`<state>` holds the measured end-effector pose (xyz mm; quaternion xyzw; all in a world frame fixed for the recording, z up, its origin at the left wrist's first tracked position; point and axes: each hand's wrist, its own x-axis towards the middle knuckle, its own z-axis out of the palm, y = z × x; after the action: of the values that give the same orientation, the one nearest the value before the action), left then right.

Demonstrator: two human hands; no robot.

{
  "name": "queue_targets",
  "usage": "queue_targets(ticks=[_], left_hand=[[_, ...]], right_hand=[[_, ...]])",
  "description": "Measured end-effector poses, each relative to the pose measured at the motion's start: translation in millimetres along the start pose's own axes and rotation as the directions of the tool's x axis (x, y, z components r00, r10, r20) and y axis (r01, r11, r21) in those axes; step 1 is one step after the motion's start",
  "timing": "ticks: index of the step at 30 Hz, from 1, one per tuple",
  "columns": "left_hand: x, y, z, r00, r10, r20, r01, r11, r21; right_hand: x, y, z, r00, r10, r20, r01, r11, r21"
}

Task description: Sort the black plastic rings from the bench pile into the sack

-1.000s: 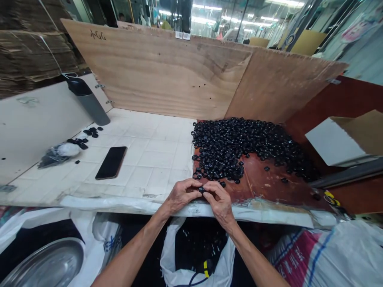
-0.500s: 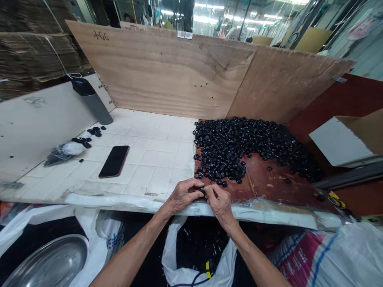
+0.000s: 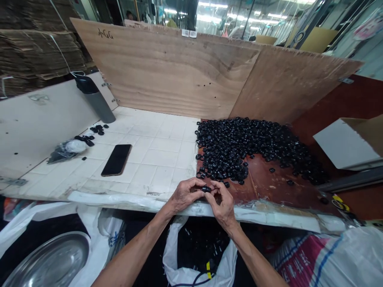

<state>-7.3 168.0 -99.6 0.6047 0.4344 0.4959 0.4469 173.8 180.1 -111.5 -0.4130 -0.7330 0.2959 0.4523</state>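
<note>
A small black plastic part (image 3: 206, 189) is held between my two hands, just above the front edge of the table. My left hand (image 3: 188, 194) pinches its left end between thumb and fingers. At its right end, the thumb and index finger of my right hand (image 3: 222, 202) close on it. Fingertips hide both ends, so its full shape does not show. Right behind my hands spreads a big heap of small black ring-like parts (image 3: 248, 139). Below them hangs an opened white sack (image 3: 170, 255) with dark pieces in it.
On the white tabletop (image 3: 158, 159) lie a phone (image 3: 116, 160), a grey bottle (image 3: 100, 104) and a plastic bag of black pieces (image 3: 67, 150). A wooden board (image 3: 167, 71) walls off the back. To the right are a cardboard box (image 3: 344, 143) and yellow-handled scissors (image 3: 341, 202). A metal basin (image 3: 56, 259) stands lower left.
My right hand's fingers have shifted and opened out a little, and more of the black part now shows between the hands. The whole view has moved slightly.
</note>
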Motion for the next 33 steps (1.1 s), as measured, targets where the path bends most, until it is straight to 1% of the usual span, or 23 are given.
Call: queue_targets(ticks=[3,6,10,16,19,21,23,25,27,28,30,31,33], left_hand=[[-0.2,1.4,-0.5,1.0,0.016,0.012,-0.016,1.0,0.012],[-0.6,1.3,-1.3,1.0,0.024,0.014,-0.024,1.0,0.019],[-0.9,-1.1,-2.2,0.999,0.042,0.015,-0.042,0.999,0.029],[-0.6,-5.1,-2.9,0.998,0.069,0.015,-0.069,0.997,0.044],[-0.4,-4.3,-3.1,0.997,0.076,0.024,-0.077,0.994,0.072],[-0.2,-2.9,-3.3,0.997,0.073,0.026,-0.075,0.994,0.079],[0.1,-1.2,-3.4,0.997,0.066,0.029,-0.068,0.994,0.084],[0.5,0.2,-3.3,0.998,0.061,0.029,-0.063,0.994,0.09],[0.9,1.0,-3.1,0.998,0.057,0.027,-0.059,0.994,0.09],[1.0,1.2,-3.0,0.998,0.057,0.028,-0.059,0.995,0.086],[1.2,1.1,-2.8,0.997,0.062,0.041,-0.065,0.995,0.075],[1.2,0.8,-2.7,0.997,0.064,0.045,-0.067,0.995,0.068],[1.0,-0.2,-2.4,0.997,0.067,0.044,-0.07,0.996,0.053]], right_hand=[[1.5,-1.1,-0.8,1.0,-0.018,0.026,0.017,0.998,0.056],[2.0,0.3,-0.6,1.0,0.005,0.025,-0.007,0.997,0.082],[1.4,3.5,-0.8,0.999,0.023,0.037,-0.028,0.987,0.157],[0.3,6.9,3.9,0.997,0.082,-0.016,-0.077,0.979,0.189],[0.0,6.8,7.7,0.995,0.103,-0.012,-0.099,0.976,0.192],[0.9,5.8,9.0,0.992,0.126,-0.014,-0.122,0.979,0.162],[2.9,4.5,9.5,0.992,0.126,-0.027,-0.124,0.989,0.077],[5.3,3.7,9.8,0.995,0.087,-0.047,-0.089,0.995,-0.04],[6.7,4.4,10.7,0.996,0.058,-0.07,-0.065,0.992,-0.106],[6.6,5.3,11.3,0.994,0.065,-0.084,-0.073,0.993,-0.097],[5.0,7.6,11.6,0.99,0.105,-0.096,-0.106,0.994,-0.005],[3.6,8.5,11.0,0.989,0.116,-0.087,-0.112,0.993,0.047],[0.7,9.3,8.0,0.995,0.091,-0.028,-0.087,0.991,0.104]])
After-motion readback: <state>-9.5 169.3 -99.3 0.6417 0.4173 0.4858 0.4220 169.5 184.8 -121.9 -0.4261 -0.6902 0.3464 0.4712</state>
